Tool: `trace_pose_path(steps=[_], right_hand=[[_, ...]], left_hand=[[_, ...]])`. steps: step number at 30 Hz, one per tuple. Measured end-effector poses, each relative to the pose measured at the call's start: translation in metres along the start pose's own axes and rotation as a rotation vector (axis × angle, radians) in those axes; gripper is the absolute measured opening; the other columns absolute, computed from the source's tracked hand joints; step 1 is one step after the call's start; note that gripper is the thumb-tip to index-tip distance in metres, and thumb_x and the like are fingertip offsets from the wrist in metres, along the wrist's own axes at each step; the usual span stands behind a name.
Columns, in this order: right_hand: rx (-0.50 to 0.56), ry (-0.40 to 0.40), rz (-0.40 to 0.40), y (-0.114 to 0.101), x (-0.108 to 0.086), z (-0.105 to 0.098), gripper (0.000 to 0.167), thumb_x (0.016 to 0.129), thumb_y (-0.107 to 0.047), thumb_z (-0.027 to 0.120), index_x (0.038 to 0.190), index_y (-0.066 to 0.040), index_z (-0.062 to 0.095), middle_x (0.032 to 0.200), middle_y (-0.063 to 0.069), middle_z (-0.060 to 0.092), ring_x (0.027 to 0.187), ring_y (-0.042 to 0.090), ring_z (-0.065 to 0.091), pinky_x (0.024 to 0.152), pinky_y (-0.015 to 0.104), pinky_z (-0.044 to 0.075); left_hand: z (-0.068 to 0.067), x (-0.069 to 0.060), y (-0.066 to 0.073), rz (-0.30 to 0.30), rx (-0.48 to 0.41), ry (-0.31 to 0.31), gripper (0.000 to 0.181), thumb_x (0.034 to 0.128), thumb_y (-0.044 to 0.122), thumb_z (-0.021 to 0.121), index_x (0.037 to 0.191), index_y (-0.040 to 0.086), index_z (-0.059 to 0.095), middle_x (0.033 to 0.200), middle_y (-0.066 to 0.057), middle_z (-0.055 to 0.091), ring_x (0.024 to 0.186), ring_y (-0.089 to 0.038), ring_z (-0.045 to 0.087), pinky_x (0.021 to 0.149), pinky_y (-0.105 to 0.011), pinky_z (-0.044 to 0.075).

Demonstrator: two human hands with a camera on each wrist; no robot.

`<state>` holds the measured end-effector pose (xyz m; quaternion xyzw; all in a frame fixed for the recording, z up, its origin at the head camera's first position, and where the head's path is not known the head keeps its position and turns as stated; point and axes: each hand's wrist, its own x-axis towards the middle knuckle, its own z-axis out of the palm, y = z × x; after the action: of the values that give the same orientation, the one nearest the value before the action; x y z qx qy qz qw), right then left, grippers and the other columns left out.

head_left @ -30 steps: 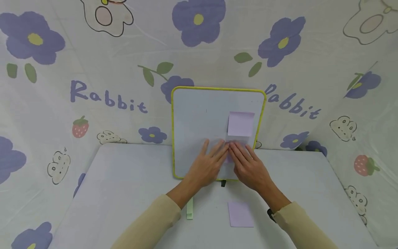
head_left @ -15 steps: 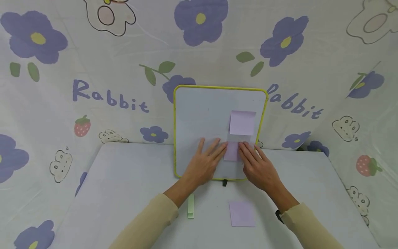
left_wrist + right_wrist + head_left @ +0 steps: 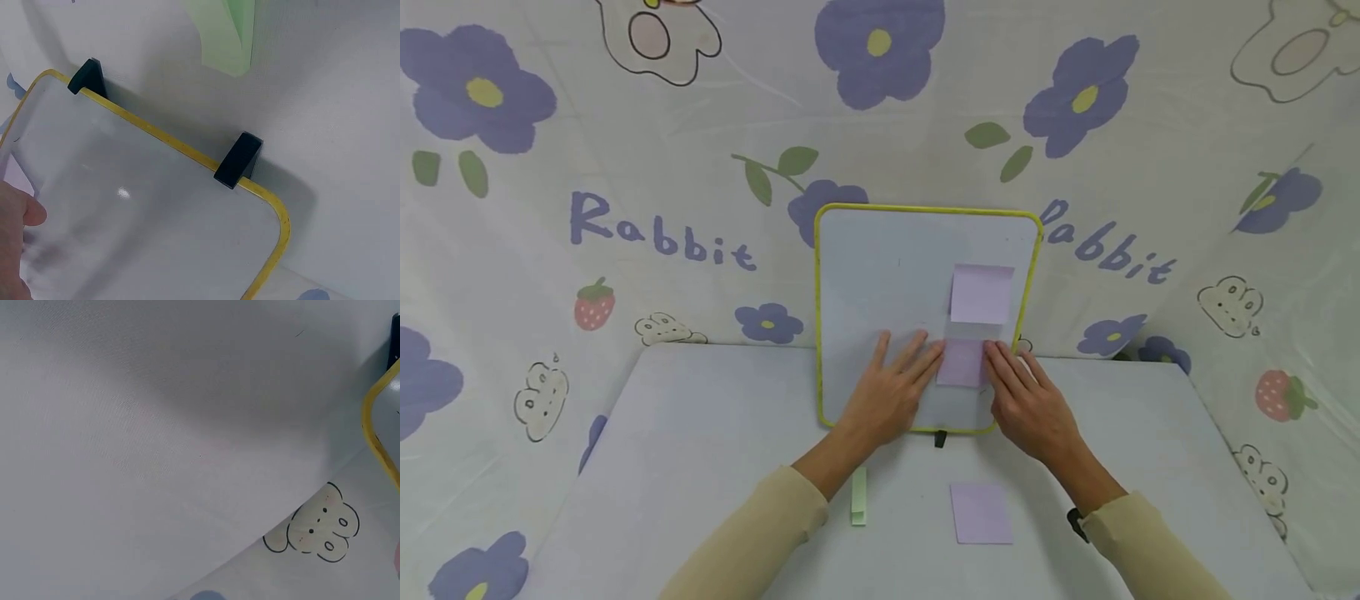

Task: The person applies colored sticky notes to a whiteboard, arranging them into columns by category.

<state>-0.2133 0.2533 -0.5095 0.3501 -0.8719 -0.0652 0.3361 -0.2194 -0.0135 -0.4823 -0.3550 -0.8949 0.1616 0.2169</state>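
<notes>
A yellow-rimmed whiteboard (image 3: 880, 275) leans upright at the back of the table. On its right half hangs a purple sticky note (image 3: 982, 294), and below it lies a second purple sticky note (image 3: 962, 363). My left hand (image 3: 886, 398), fingers spread and fairly straight, touches the lower note's left edge. The fingers of my right hand (image 3: 1032, 410) press at that note's right edge, also extended. In the left wrist view only part of the left hand (image 3: 14, 231) shows, at the lower left. The right wrist view does not include the right hand.
Black supports (image 3: 239, 160) hold the board's bottom edge. On the white table (image 3: 715, 442) before it lie a purple sticky note pad (image 3: 982, 513) and a folded pale green paper strip (image 3: 858, 497). A patterned curtain (image 3: 700, 167) hangs behind.
My hands have drawn apart sideways, the right one moving right and the left slightly left. More of the lower purple sticky note now shows between them.
</notes>
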Motion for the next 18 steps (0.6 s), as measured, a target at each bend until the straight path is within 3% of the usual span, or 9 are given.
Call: trace_pose_path(steps=[6,9,13,18], right_hand=[[0.006,-0.018,0.029,-0.007,0.003,-0.005,0.056,0.098,-0.017,0.024,0.142,0.011,0.046,0.151,0.024,0.042,0.139,0.037,0.041,0.115,0.053,0.027],[0.016,0.004,0.056,-0.016,0.007,-0.01,0.055,0.098,-0.017,0.028,0.139,0.01,0.05,0.148,0.024,0.046,0.137,0.038,0.044,0.113,0.056,0.03],[0.084,0.049,0.116,-0.035,0.014,-0.016,0.051,0.093,-0.019,0.044,0.134,0.009,0.056,0.14,0.024,0.054,0.131,0.039,0.05,0.104,0.06,0.037],[0.251,0.055,0.189,-0.072,0.018,-0.023,0.053,0.084,-0.02,0.067,0.129,0.006,0.06,0.132,0.022,0.06,0.123,0.038,0.056,0.099,0.059,0.041]], left_hand=[[0.001,-0.004,0.0,0.018,-0.03,0.039,0.066,0.096,0.034,0.056,0.156,0.016,0.034,0.164,0.002,0.024,0.151,-0.022,0.018,0.116,-0.058,0.021],[0.001,-0.011,-0.001,0.048,-0.068,0.074,0.067,0.0937,0.032,0.058,0.155,0.014,0.037,0.163,0.0,0.027,0.151,-0.022,0.02,0.115,-0.057,0.024],[0.001,-0.028,-0.001,0.062,-0.17,0.101,0.066,0.0927,0.029,0.06,0.153,0.012,0.04,0.161,-0.002,0.032,0.149,-0.023,0.025,0.113,-0.057,0.028],[0.002,-0.06,0.0,0.004,-0.356,0.101,0.061,0.0933,0.023,0.061,0.15,0.009,0.045,0.156,-0.007,0.04,0.145,-0.026,0.035,0.108,-0.057,0.037]])
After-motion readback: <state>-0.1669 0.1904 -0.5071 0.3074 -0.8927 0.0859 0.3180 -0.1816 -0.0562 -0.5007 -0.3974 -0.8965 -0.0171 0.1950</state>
